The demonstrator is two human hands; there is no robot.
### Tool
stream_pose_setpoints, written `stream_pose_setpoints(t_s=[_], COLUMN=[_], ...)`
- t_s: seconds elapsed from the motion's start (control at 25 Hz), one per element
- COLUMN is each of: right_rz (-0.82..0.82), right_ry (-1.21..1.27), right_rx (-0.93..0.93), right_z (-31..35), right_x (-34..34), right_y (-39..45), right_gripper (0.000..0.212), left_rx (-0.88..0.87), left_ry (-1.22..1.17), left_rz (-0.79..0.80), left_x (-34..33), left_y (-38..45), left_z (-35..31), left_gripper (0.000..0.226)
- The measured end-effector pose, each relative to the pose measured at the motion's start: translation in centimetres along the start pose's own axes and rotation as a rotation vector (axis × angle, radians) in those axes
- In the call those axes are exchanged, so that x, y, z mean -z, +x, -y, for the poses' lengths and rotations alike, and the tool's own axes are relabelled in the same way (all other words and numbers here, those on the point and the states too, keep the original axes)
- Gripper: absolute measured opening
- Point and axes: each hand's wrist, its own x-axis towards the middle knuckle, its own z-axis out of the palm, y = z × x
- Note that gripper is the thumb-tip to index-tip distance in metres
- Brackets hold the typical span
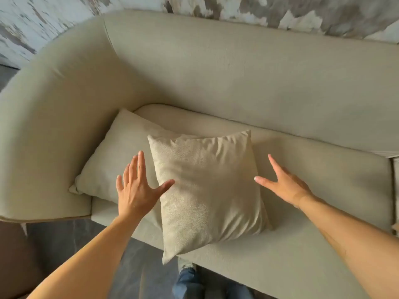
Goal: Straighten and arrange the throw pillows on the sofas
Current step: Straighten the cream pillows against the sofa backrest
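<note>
A beige textured throw pillow (207,190) lies on the seat of a pale grey-green sofa (216,72), its lower corner hanging over the front edge. It overlaps a second, smoother pillow (116,156) that rests against the left armrest. My left hand (138,188) is spread flat by the textured pillow's left edge, with the thumb over the pillow. My right hand (282,184) is spread at its right edge, fingers apart. Neither hand grips anything.
The sofa's curved left armrest (43,137) rises beside the pillows, and the backrest runs across the top. The bare seat cushion (323,190) stretches to the right. Dark floor (64,244) and my jeans-clad legs (190,283) show below the front edge.
</note>
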Motion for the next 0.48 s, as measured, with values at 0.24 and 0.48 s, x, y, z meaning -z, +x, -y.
stream_pose_setpoints(t_s=[0.24,0.48], right_rz=[0.193,0.214], right_ry=[0.528,0.757], right_rx=[-0.155,-0.193], right_z=[0.3,-0.4], right_x=[-5.2,-7.1], right_y=[7.9,10.1], right_gripper=[0.095,0.116], left_rx=[0.102,0.122], left_ry=[-0.173,-0.370], left_rz=[0.164,0.237], left_x=[-5.5,-6.5], left_y=[4.1,5.7], left_z=[-0.7,-0.2], left_gripper=[0.118,0.124])
